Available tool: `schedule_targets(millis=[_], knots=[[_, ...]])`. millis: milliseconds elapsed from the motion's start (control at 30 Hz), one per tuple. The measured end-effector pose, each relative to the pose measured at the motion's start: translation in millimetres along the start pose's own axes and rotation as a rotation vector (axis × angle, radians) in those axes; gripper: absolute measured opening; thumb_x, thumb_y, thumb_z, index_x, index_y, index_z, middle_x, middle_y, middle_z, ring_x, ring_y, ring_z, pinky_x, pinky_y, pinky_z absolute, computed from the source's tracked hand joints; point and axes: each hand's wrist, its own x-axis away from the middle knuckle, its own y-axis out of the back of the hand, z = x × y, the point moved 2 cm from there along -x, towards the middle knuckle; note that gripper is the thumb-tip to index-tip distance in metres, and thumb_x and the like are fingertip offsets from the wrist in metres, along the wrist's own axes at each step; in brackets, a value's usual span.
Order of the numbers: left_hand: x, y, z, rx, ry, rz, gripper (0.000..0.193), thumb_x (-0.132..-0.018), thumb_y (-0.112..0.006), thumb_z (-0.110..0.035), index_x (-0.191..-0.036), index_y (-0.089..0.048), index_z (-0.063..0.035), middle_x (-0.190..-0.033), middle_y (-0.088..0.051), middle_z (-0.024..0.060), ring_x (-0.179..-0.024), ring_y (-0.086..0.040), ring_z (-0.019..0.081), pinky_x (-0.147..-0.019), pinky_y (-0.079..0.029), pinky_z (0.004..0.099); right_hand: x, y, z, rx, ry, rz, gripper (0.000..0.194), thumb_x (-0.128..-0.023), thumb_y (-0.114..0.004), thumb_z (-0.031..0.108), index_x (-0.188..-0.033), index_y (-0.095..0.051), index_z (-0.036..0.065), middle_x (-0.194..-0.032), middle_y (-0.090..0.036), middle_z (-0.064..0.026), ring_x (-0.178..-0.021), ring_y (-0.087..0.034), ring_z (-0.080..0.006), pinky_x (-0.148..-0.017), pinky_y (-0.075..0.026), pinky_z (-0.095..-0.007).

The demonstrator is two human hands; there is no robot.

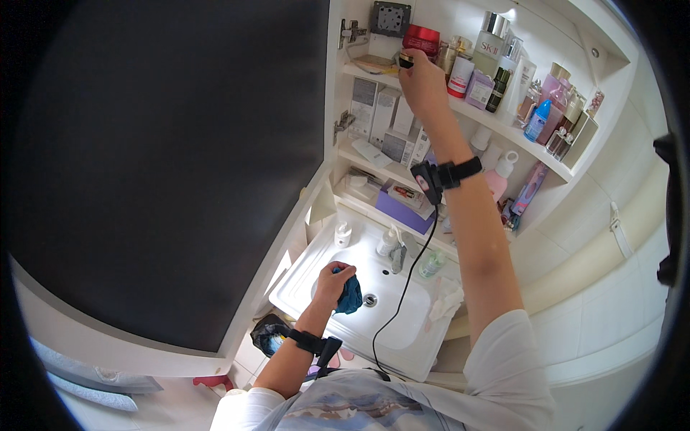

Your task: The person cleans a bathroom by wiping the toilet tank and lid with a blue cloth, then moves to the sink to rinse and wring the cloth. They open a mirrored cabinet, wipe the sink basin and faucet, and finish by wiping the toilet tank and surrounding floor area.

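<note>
My left hand (330, 284) grips a bunched dark teal cloth (350, 295), which hangs over the white sink basin (399, 326). My right hand (423, 83) reaches up to the top shelf (506, 121) of the wall cabinet, its fingers closed on a small black jar (406, 60) with a gold rim. Much of that jar is hidden by the fingers. Just behind it stands a red cosmetic jar (421, 39). To the right are a white-and-red bottle (460, 77), a lilac box (479, 90) and a tall SK-II bottle (490, 44).
The cabinet door (178, 161) stands wide open on the left. White boxes (384, 110) fill the middle shelf, with a purple box (404, 207) lower down. Bottles (342, 235) surround the faucet (398, 258). A black cable (401, 301) hangs from my right wrist across the sink.
</note>
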Motion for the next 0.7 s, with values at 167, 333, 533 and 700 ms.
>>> schedule_targets(millis=[167, 333, 533, 700], knots=[[0, -6, 3, 0.068, 0.002, 0.044, 0.017, -0.082, -0.073, -0.011, -0.089, -0.062, -0.0005, -0.077, -0.062, 0.0065, -0.064, -0.060, 0.0149, -0.057, -0.052, 0.0292, 30, 9, 36, 0.199, 0.126, 0.098, 0.043, -0.082, -0.070, 0.013, -0.122, -0.055, 0.006, -0.105, -0.062, -0.0200, -0.089, -0.065, -0.0369, -0.078, -0.054, -0.0417], [2, -13, 5, 0.090, 0.020, 0.085, 0.017, -0.082, -0.073, -0.013, -0.088, -0.063, -0.0014, -0.076, -0.062, 0.0051, -0.064, -0.059, 0.0135, -0.057, -0.050, 0.0286, 30, -7, 53, 0.313, 0.211, 0.245, 0.029, -0.082, -0.067, 0.014, -0.106, -0.058, 0.000, -0.098, -0.064, -0.0196, -0.090, -0.066, -0.0363, -0.073, -0.056, -0.0425], [4, -10, 4, 0.056, 0.027, 0.056, 0.018, -0.081, -0.074, -0.016, -0.087, -0.064, -0.0015, -0.076, -0.062, 0.0041, -0.063, -0.058, 0.0125, -0.058, -0.049, 0.0273, 20, -14, 38, 0.490, 0.326, 0.191, 0.014, -0.081, -0.063, 0.010, -0.091, -0.062, 0.001, -0.086, -0.066, -0.0176, -0.084, -0.068, -0.0337, -0.067, -0.057, -0.0413], [9, -7, 4, 0.092, 0.083, 0.046, 0.015, -0.082, -0.073, -0.011, -0.088, -0.063, -0.0010, -0.076, -0.062, 0.0056, -0.063, -0.059, 0.0140, -0.057, -0.051, 0.0278, 12, -10, 25, 0.484, 0.340, 0.123, 0.011, -0.078, -0.062, 0.004, -0.088, -0.063, 0.003, -0.084, -0.067, -0.0149, -0.080, -0.070, -0.0295, -0.062, -0.057, -0.0361]])
